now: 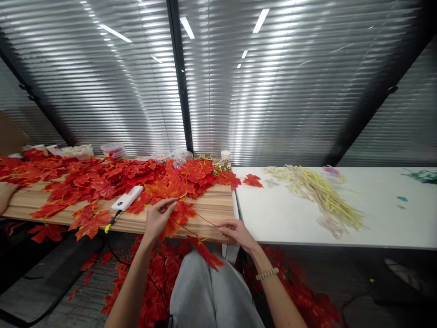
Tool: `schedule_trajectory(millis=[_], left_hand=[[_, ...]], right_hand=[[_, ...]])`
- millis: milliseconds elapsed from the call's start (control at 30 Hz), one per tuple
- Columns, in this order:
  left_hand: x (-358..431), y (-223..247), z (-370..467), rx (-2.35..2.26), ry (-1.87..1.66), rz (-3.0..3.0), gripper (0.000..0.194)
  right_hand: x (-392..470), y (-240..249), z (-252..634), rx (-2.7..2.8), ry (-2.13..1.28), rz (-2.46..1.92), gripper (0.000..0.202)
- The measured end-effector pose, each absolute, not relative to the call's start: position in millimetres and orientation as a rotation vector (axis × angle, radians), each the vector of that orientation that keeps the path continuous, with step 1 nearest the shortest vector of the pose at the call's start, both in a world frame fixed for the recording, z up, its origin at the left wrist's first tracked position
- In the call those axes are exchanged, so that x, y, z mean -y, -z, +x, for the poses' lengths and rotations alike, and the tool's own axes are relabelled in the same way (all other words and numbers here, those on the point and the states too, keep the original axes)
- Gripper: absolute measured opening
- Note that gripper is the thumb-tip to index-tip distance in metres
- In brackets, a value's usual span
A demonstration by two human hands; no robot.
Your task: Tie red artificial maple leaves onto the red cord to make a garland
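Note:
My left hand (160,217) is closed over the wooden table's front part, its fingertips pinching a thin dark red stem by some red-orange leaves (184,213). To the right, my right hand (238,233) pinches the other end of that stem (206,220), which stretches between the two hands. A second thin strand runs just below it. One red maple leaf (205,252) hangs at the table edge, above my lap. A large heap of red artificial maple leaves (126,175) covers much of the wooden table (218,208).
A white power bank (128,198) with a cable lies left of my hands. Yellow stems (321,191) lie on the white table (273,218). A paper cup (225,155) stands at the back. Another person's hand (6,196) is at far left. More leaves (157,278) are below.

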State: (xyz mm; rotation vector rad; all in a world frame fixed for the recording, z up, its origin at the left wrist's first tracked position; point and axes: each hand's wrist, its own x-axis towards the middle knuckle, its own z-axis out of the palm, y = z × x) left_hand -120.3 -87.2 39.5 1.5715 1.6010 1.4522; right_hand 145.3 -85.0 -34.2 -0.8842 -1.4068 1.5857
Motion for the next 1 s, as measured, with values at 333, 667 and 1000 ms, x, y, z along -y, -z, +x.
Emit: schedule_trajectory(millis=[333, 667, 1000], left_hand=[[139, -23, -124, -1.727, -1.476, 1.47, 0.035], [205, 52, -71, -1.654, -1.283, 1.245, 0.056], [177, 17, -101, -1.587, -0.728, 1.697, 0.04]], right_hand=[[68, 44, 135, 1.584, -1.078, -0.967, 0.02], [52, 63, 95, 1.386, -0.961, -1.071, 0.026], [47, 81, 101, 1.1, -1.213, -0.974, 0.029]])
